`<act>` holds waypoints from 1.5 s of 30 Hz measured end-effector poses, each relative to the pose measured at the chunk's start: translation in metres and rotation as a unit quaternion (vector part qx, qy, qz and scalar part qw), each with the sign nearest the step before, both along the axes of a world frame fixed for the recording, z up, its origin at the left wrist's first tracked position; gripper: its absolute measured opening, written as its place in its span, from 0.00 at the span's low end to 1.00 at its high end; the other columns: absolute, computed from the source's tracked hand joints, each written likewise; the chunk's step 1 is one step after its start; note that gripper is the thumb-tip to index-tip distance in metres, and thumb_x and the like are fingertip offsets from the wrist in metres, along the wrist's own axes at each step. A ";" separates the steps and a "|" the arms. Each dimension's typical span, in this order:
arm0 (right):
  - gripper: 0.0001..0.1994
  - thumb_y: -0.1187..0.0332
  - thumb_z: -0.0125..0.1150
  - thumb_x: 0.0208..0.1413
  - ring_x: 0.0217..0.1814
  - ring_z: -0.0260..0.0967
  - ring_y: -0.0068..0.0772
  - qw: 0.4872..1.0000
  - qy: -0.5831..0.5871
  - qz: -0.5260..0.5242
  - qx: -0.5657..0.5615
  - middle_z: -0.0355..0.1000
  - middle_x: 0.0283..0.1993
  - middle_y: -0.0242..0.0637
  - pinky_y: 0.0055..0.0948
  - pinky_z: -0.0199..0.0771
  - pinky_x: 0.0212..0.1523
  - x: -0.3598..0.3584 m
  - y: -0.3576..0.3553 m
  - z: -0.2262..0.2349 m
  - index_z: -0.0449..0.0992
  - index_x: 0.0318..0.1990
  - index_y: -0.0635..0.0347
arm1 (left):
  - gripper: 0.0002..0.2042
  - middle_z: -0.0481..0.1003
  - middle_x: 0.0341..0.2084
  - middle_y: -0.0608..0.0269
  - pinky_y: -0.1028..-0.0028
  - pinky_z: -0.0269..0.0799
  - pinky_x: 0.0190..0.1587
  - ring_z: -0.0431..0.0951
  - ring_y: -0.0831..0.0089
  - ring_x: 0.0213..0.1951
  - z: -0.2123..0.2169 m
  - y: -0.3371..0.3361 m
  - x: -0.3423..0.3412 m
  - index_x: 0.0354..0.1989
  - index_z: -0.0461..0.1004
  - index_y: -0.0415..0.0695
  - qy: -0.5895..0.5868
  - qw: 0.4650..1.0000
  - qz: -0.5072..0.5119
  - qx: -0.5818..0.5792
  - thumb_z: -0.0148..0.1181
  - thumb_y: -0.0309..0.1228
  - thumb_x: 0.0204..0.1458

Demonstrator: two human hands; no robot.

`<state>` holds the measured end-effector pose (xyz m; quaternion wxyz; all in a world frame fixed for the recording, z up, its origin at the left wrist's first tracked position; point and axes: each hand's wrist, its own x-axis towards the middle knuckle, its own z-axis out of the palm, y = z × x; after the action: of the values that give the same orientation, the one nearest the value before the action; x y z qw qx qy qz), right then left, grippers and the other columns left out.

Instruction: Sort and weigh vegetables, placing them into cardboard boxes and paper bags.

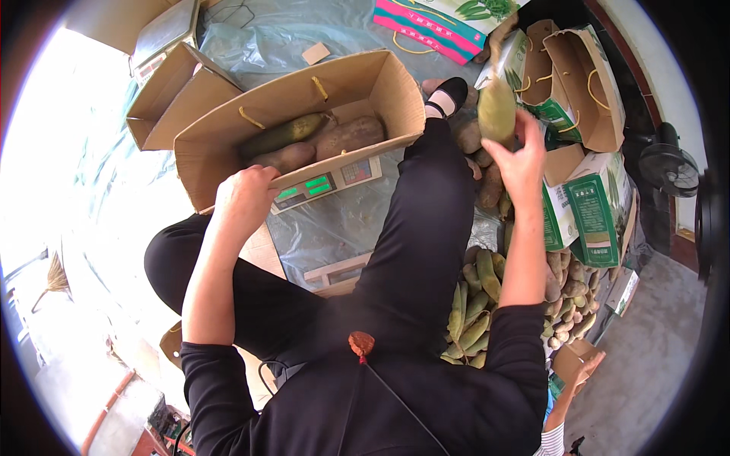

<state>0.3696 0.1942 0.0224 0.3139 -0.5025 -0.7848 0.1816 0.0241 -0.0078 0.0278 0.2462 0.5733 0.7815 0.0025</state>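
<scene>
My left hand (247,191) is closed over the near rim of a tall cardboard box with yellow cord handles (217,163), toward its left half. A long dark green vegetable (285,135), a large brown tuber (348,139) and a smaller reddish-brown tuber (287,159) lie inside. Beneath the box stands a digital scale (361,172) with lit green displays. Off to the right, my right hand (521,156) pinches the lower end of a pale green, tapered vegetable (497,110), apparently an ear of corn in its husk, brown end upward. Its far end is blurred.
Green husked vegetables (473,323) and brown tubers (574,285) are heaped beside my right thigh. Upright gift boxes (597,201) stand beyond. Another carton (179,99) sits back left, near a second scale (166,30). Another person's arm (564,399) appears lower right. A black fan (669,159) is far right.
</scene>
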 end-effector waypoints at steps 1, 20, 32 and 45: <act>0.29 0.73 0.73 0.33 0.48 0.69 0.43 0.999 0.005 0.036 0.039 0.73 0.46 0.40 0.38 0.69 0.50 -0.018 0.003 0.020 0.72 0.49 0.58 | 0.11 0.76 0.35 0.52 0.60 0.71 0.44 0.76 0.51 0.40 -0.001 0.000 0.000 0.39 0.77 0.42 0.001 1.000 -0.005 -0.002 0.60 0.29 0.47; 0.20 0.66 0.65 0.44 0.50 0.69 0.37 0.922 -0.157 0.324 0.141 0.71 0.44 0.32 0.39 0.69 0.47 -0.193 -0.006 0.007 0.71 0.48 0.51 | 0.11 0.76 0.34 0.45 0.58 0.71 0.45 0.75 0.48 0.41 0.000 -0.004 -0.002 0.41 0.76 0.39 -0.006 1.000 -0.013 -0.002 0.57 0.26 0.49; 0.14 0.70 0.66 0.48 0.38 0.76 0.33 0.986 0.105 0.046 -0.121 0.77 0.36 0.35 0.29 0.75 0.41 0.031 -0.010 -0.025 0.76 0.43 0.57 | 0.12 0.76 0.34 0.42 0.57 0.69 0.43 0.75 0.46 0.40 -0.001 0.001 0.000 0.42 0.75 0.38 -0.022 0.999 -0.018 0.028 0.56 0.28 0.49; 0.21 0.57 0.65 0.44 0.54 0.69 0.48 0.802 -0.342 -0.195 -0.449 0.71 0.51 0.42 0.44 0.72 0.51 0.230 -0.234 -0.238 0.73 0.47 0.52 | 0.15 0.77 0.34 0.48 0.66 0.70 0.43 0.78 0.54 0.38 0.001 0.005 0.002 0.43 0.76 0.38 -0.069 0.997 0.020 0.002 0.60 0.27 0.45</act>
<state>0.5991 -0.0398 -0.2160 -0.2074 -0.7594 -0.5569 0.2647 0.0257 -0.0025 0.0284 0.2978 0.5567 0.7739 0.0487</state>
